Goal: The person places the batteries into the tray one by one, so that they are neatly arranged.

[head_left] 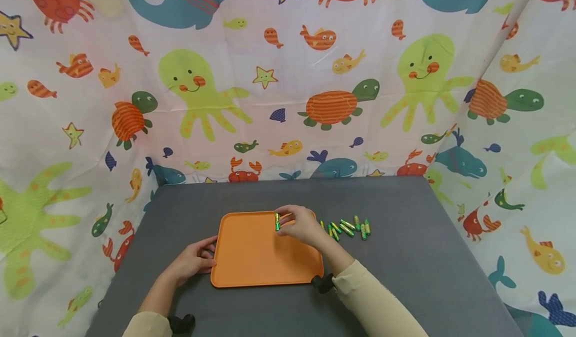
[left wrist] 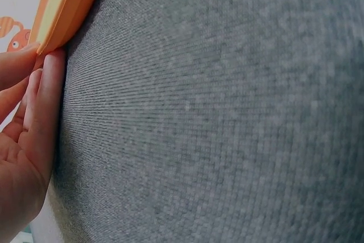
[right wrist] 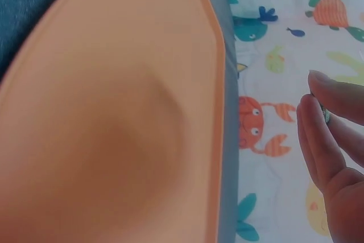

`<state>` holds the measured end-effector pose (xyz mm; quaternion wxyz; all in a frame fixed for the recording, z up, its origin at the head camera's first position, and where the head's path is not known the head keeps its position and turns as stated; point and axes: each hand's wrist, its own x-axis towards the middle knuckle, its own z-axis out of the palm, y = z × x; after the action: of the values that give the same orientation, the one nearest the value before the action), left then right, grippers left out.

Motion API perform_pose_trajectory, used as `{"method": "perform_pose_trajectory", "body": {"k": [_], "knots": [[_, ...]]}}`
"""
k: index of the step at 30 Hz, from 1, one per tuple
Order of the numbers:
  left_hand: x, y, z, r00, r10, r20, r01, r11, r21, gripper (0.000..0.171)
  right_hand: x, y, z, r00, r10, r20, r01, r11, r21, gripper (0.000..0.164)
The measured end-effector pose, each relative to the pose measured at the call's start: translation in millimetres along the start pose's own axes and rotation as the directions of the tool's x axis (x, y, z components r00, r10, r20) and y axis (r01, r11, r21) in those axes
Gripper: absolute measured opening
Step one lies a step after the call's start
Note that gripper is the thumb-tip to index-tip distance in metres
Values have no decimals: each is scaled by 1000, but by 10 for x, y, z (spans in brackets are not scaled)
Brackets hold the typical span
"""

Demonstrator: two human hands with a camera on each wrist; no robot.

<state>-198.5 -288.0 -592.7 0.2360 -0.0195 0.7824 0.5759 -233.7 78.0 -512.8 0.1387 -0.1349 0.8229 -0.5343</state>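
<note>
With our left hand (head_left: 193, 261) pinching the tray (head_left: 252, 257) by its left edge, we should lower gently the green cylinder (head_left: 277, 222), which our right hand (head_left: 302, 225) pinches above the tray.

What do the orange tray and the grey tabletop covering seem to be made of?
Orange tray: probably matte plastic, judging by its even colour and smooth raised rim.
Grey tabletop covering: apparently dull fabric; fine textile ribbing shows close up.

Tray (right wrist: 218, 140) incomplete in wrist views
</note>
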Motion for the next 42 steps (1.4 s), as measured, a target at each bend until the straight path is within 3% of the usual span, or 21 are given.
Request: {"method": "perform_pose_trajectory", "body": {"k": [15, 27, 35, 42], "knots": [[-4, 4, 7, 1000, 7, -1, -7, 1000, 6, 79, 194, -24, 404, 1000, 7, -13, -6, 998, 63, 50], [-13, 18, 28, 1000, 10, -10, -10, 1000, 10, 78, 387, 83, 713, 998, 56, -22, -55, 998, 38, 52], [-5, -25, 4, 999, -7, -35, 7, 1000, 15, 78, 523, 199, 923, 999, 46, -20, -47, 998, -43, 53], [12, -32, 3, 1000, 26, -4, -26, 1000, 5, 79, 555, 280, 1024, 997, 73, -19, -74, 992, -106, 56]]}}
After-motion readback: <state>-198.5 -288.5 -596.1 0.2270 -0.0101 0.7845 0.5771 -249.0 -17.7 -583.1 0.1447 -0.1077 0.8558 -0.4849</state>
